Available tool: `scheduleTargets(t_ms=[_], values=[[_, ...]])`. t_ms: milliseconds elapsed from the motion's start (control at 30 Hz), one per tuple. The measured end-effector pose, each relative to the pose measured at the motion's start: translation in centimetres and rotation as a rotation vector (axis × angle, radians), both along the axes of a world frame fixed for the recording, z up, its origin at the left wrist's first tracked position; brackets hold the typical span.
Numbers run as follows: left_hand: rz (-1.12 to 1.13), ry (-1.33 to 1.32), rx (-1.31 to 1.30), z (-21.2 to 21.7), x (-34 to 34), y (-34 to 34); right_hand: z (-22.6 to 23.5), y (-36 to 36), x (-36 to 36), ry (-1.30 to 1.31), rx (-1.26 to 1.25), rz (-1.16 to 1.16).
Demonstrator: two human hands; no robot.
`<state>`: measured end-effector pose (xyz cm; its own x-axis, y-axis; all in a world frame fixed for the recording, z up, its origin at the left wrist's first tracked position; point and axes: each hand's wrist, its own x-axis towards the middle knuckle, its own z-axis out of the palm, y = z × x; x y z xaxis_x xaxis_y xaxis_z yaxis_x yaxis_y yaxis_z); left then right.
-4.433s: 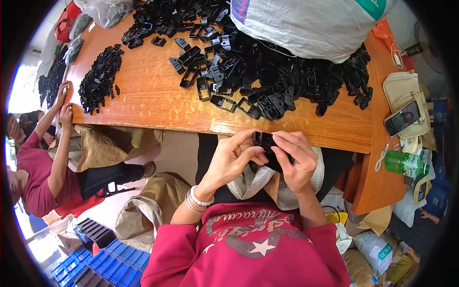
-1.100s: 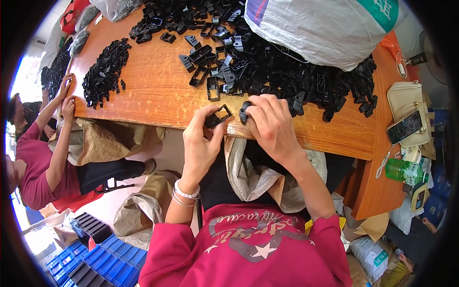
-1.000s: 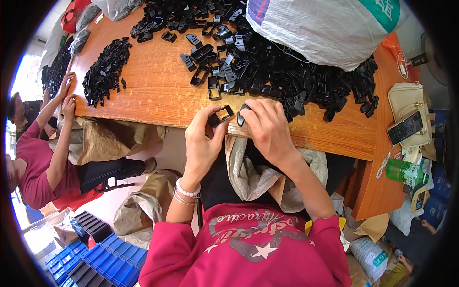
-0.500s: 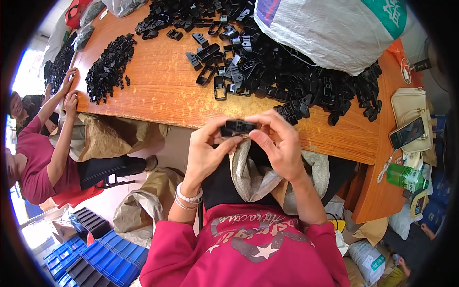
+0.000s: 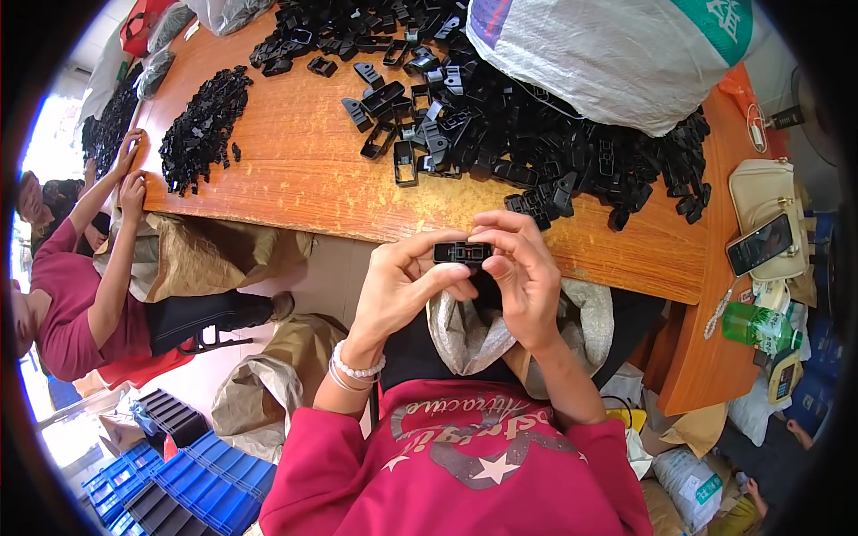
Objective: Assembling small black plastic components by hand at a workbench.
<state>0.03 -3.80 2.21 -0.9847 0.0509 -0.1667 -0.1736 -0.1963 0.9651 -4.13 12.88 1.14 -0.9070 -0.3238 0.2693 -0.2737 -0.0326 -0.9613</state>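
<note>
A small black plastic buckle part (image 5: 462, 253) is held between my two hands just below the table's near edge. My left hand (image 5: 402, 286) pinches its left end with thumb and fingers. My right hand (image 5: 523, 268) curls over its right end. Under the hands a grey sack (image 5: 465, 335) lies open on my lap. A big heap of black plastic parts (image 5: 536, 143) covers the wooden table (image 5: 295, 170) in front of me.
A large white woven sack (image 5: 617, 54) lies on the heap. A smaller pile of black pieces (image 5: 206, 129) sits at the table's left, where another person (image 5: 80, 277) works. A beige bag with a phone (image 5: 760, 243) and a green bottle (image 5: 755, 323) are at right. Blue bins (image 5: 197, 473) stand on the floor.
My hands took two black pieces off the table edge, drew back toward my lap and brought the pieces together into one part held between both hands.
</note>
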Motion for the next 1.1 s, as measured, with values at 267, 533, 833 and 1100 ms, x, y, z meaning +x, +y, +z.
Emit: scheduleTargets(t_ms=[267, 533, 833, 1100], values=[[0.09, 0.366, -0.441, 0.6, 0.1, 1.7, 0.4, 1.0, 1.1, 0.0, 0.059, -0.079], [0.429, 0.421, -1.056, -1.9, -5.7, -2.1, 0.6, 4.4, -0.8, 0.351, 0.582, -0.266], [0.394, 0.339, -0.94, -1.7, -5.7, -3.4, -0.9, -0.6, -3.3, 0.591, 1.0, -0.386], [0.182, 0.37, -1.23, -1.4, -5.4, -5.5, -0.3, -0.4, -2.6, 0.411, 0.453, -0.252]])
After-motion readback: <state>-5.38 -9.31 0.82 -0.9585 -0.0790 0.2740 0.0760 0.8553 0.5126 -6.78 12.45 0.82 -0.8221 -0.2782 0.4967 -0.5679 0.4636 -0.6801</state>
